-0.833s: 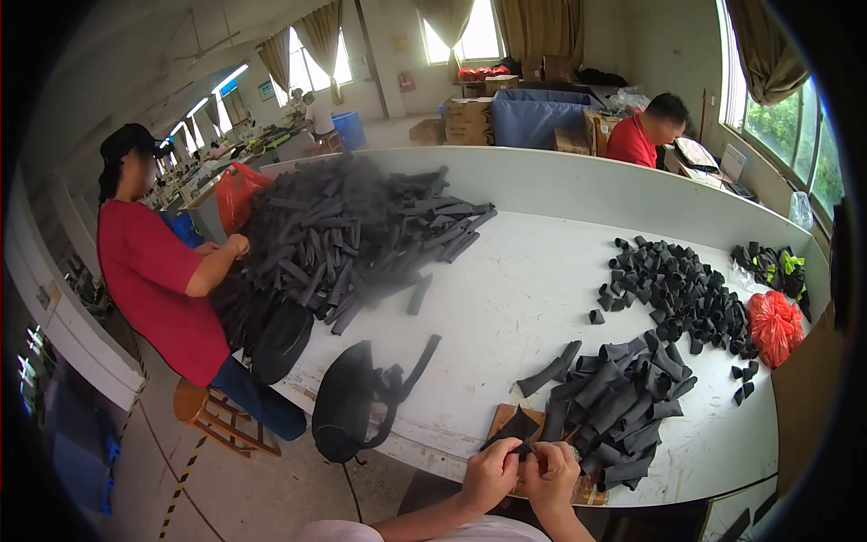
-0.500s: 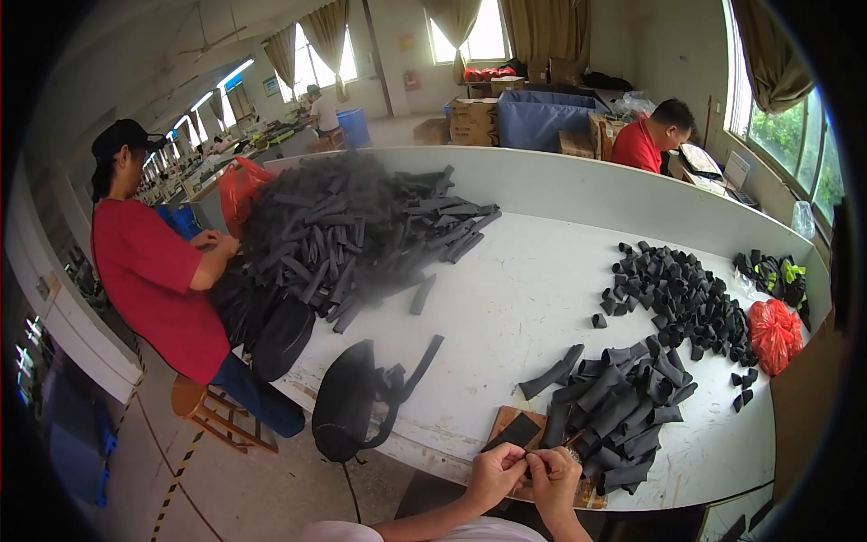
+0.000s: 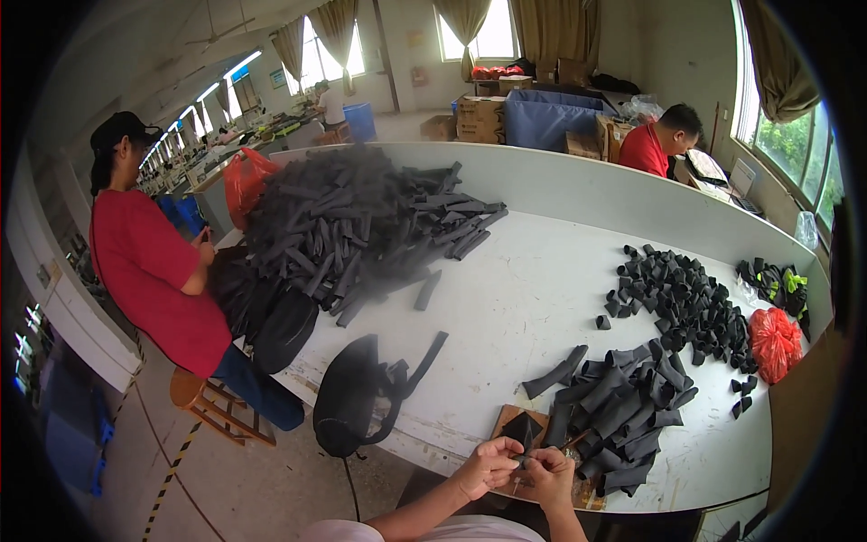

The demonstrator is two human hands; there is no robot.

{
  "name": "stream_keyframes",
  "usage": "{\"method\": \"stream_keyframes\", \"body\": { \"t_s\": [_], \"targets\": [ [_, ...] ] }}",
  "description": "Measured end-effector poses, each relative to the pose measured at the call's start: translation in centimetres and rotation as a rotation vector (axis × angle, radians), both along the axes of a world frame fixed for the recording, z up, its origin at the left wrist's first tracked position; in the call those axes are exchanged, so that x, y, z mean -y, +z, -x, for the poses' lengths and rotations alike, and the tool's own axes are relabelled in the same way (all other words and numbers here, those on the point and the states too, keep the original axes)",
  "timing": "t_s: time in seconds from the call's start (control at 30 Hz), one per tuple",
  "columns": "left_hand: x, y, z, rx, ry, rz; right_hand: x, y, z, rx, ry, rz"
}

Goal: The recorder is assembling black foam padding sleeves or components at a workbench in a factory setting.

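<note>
My left hand and my right hand meet at the table's front edge, fingertips pinched together on a piece of black fabric. The fabric stands up in a folded, pointed shape beyond the fingers; its lower end is hidden between them. Under it lies a brown wooden board. Just right of my right hand, a heap of black fabric tubes spreads over the white table. A thin brown stick shows between that hand and the heap; whether it touches either, I cannot tell.
A heap of short black rolls lies farther right, beside a red plastic bag. Black strips are piled far left. A black bag with straps sits on the front edge. A person in red works at left, near a stool.
The black fabric lay flat on the board and now rises in a folded point. My left hand has lifted slightly. The person at left has drawn their hands closer in.
</note>
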State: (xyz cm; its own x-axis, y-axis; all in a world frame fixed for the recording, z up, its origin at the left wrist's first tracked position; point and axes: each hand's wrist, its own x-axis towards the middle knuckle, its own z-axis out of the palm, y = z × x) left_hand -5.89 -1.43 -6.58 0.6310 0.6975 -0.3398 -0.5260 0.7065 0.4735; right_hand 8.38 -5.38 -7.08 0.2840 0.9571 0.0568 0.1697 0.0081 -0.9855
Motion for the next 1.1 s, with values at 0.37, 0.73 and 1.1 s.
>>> {"method": "stream_keyframes", "body": {
  "t_s": [0.37,0.73,1.1],
  "targets": [
    [1.4,-0.5,-1.5,-0.861,0.360,-0.894,0.7,-0.7,-0.5,-0.847,0.225,0.285],
    [2.7,7.1,-0.4,0.154,-0.318,-0.184,2.8,3.1,-0.7,-1.065,0.300,0.090],
    [3.0,6.9,-4.2,-0.471,0.155,-0.668,1.8,8.5,-2.6,0.262,-0.009,-0.324]
  ]
}}
